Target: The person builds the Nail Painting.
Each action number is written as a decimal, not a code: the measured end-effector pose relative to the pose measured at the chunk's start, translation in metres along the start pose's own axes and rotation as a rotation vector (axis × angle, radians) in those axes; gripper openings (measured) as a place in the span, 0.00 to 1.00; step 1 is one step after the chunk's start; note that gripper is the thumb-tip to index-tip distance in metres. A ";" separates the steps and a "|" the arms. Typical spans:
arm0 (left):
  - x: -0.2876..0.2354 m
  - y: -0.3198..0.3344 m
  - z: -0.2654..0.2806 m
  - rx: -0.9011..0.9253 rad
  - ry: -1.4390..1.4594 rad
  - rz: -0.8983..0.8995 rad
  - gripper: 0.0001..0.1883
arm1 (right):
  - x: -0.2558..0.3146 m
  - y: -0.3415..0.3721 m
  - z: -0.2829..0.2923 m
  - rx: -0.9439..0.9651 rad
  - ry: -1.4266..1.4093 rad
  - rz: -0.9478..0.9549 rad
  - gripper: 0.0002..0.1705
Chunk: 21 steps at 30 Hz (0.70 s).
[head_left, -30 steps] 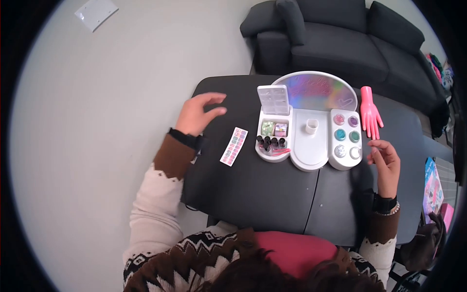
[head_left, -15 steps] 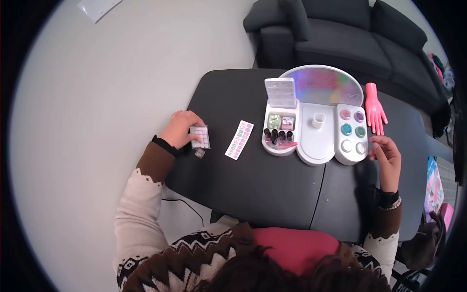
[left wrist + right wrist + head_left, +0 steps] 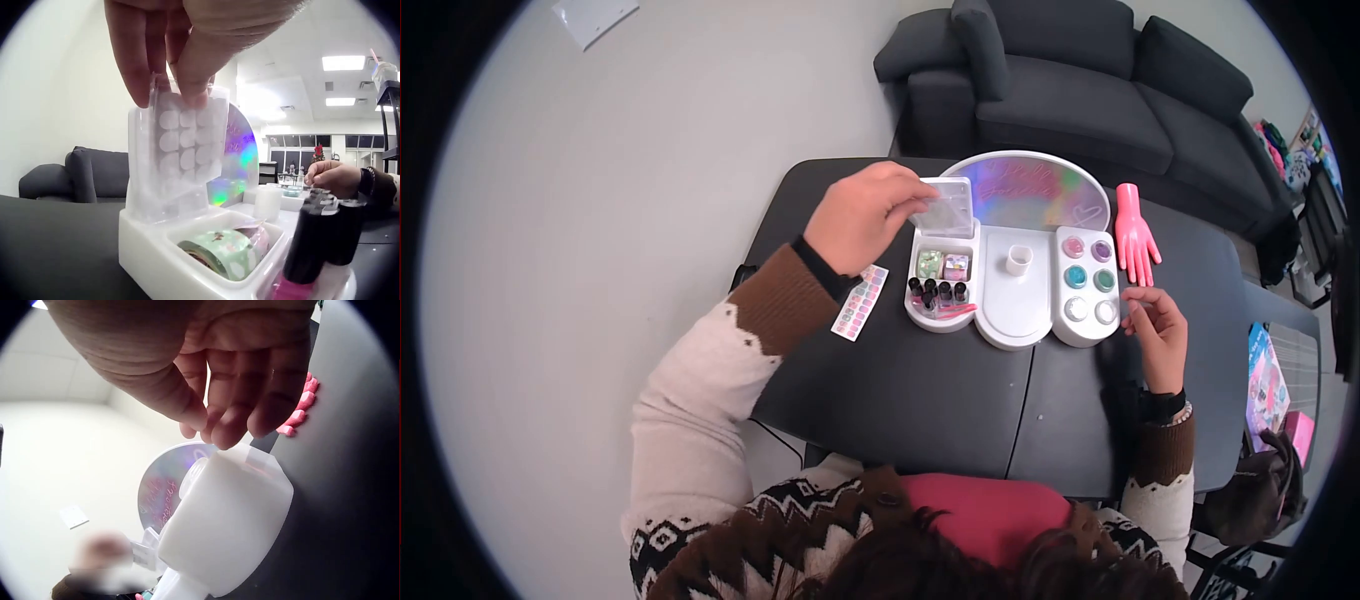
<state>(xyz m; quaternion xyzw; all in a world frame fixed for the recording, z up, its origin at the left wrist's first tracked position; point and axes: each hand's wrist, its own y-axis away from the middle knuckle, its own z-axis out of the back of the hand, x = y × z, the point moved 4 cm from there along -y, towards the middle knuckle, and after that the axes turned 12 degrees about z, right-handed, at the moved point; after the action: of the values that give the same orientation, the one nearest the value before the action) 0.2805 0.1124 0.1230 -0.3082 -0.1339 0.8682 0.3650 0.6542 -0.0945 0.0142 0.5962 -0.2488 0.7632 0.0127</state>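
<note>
My left hand (image 3: 860, 220) pinches a clear packet of white round dots (image 3: 187, 140) between thumb and fingers. It holds the packet upright at the clear divided holder (image 3: 140, 156), on the left of a white nail-art station (image 3: 1015, 310). In the left wrist view, the packet overlaps the holder's front. Below it, a tray contains a green patterned roll (image 3: 228, 250) and nail polish bottles with black caps (image 3: 306, 240). My right hand (image 3: 1160, 335) stays beside the station's right end, fingers loosely curled around nothing. Its fingertips come close over the white casing (image 3: 225, 512) in the right wrist view.
A nail sticker sheet (image 3: 860, 312) lies on the black table (image 3: 880, 400), partly under my left wrist. Glitter pots (image 3: 1076, 276) sit in the station's right block. A white cup (image 3: 1019, 261) stands mid-station, a pink model hand (image 3: 1137, 240) behind right. Beyond is a dark sofa (image 3: 1065, 95).
My left hand reached down to the packet at the table's left edge, took hold of it and brought it up and right to the holder. My right hand stays beside the station.
</note>
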 end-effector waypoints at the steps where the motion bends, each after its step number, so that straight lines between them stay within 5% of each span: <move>1: 0.000 -0.002 -0.008 -0.004 0.002 -0.004 0.10 | 0.001 0.000 0.000 0.003 -0.001 0.002 0.10; 8: 0.008 0.001 -0.043 0.096 -0.338 -0.064 0.08 | 0.004 0.001 -0.003 0.009 0.008 -0.005 0.10; 11: 0.002 0.006 -0.022 -0.019 -0.306 -0.150 0.08 | 0.003 0.002 -0.001 0.008 0.000 -0.002 0.10; 13: 0.011 0.013 -0.002 -0.071 -0.272 0.032 0.09 | 0.006 0.002 -0.002 0.007 -0.005 0.003 0.10; 15: 0.032 0.027 0.001 0.002 -0.295 0.162 0.10 | 0.007 0.002 -0.001 0.004 -0.007 0.009 0.10; 17: 0.060 0.044 -0.011 0.350 -0.338 0.320 0.12 | 0.005 0.003 -0.001 0.023 -0.004 0.005 0.10; 18: 0.074 0.055 -0.019 0.330 -0.304 0.131 0.10 | 0.005 0.003 -0.002 0.022 -0.005 0.003 0.10; 21: 0.067 0.057 -0.017 0.493 -0.421 0.192 0.09 | 0.004 0.002 -0.003 0.024 -0.003 -0.007 0.10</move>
<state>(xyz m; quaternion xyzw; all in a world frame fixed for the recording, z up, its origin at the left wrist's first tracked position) 0.2235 0.1210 0.0539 -0.0357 0.0374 0.9496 0.3093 0.6495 -0.0963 0.0167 0.5982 -0.2375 0.7653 0.0076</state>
